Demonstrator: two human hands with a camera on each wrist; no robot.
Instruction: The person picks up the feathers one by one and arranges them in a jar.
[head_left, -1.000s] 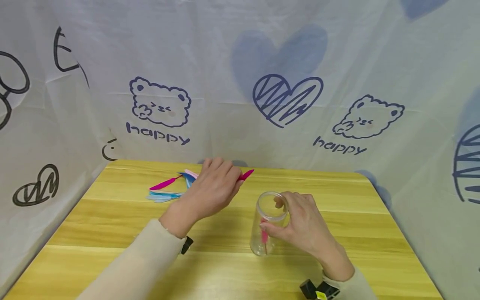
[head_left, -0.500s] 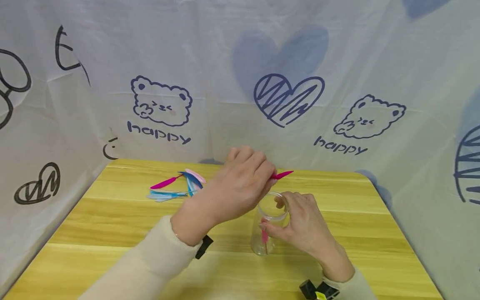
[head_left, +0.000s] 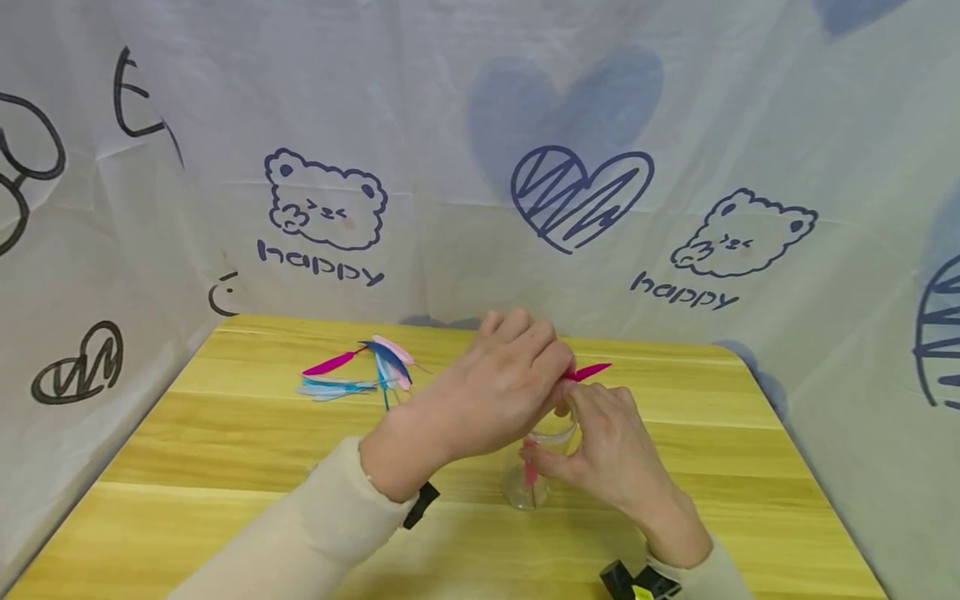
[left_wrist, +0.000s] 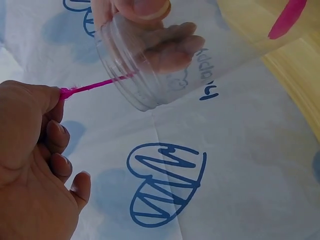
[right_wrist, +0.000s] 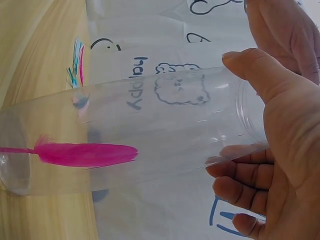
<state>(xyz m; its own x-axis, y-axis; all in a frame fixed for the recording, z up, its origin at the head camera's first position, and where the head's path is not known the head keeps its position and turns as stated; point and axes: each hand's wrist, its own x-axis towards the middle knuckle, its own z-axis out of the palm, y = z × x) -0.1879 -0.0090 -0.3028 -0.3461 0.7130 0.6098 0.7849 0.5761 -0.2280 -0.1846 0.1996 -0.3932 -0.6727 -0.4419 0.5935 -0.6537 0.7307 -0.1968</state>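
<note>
A: Magenta feather [head_left: 588, 372] is being pinched by the left hand [head_left: 498, 392] just above the jar [head_left: 534, 475] mouth.

B: Right hand [head_left: 607, 450] is gripping the jar upright on the surface [head_left: 225, 467], steadying it.

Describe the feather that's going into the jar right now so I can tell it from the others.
On the yellow table, find the clear jar held by the right hand. Just above its mouth, the left hand pinches a bright pink feather. It's the only one off the table; the rest lie in a loose pile of feathers further left.
</note>
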